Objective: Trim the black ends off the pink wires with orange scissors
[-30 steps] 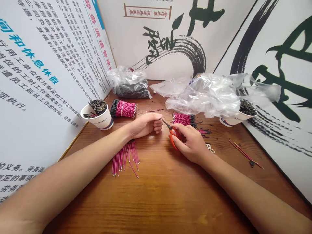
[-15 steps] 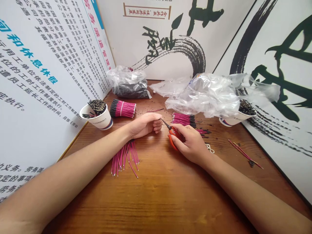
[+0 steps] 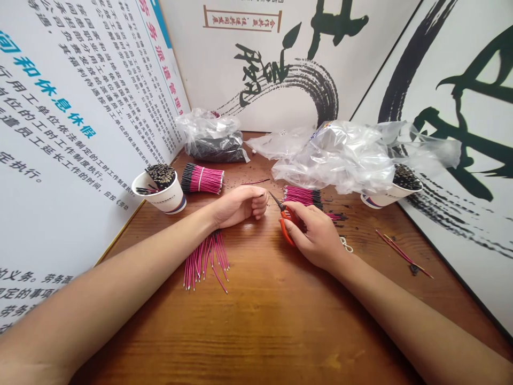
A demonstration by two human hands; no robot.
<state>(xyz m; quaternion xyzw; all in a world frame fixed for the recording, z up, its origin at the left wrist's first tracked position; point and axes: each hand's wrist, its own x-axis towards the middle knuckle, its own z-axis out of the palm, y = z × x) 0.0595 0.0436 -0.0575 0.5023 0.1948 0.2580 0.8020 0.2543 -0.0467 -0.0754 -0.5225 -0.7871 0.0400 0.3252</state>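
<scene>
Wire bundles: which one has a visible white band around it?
The left bundle, beside the left cup. A white band crosses it; none shows on the right bundle or the loose wires.

Blue “休息休假” (image 3: 67, 108) and red “劳务派遣管理” (image 3: 158, 51) stand on the left wall panel (image 3: 80, 176).

The right hand (image 3: 316, 232) sits slightly farther from the left hand (image 3: 244, 206). The scissors' (image 3: 282, 208) tip is now backed off the left fingertips (image 3: 264, 200).
</scene>
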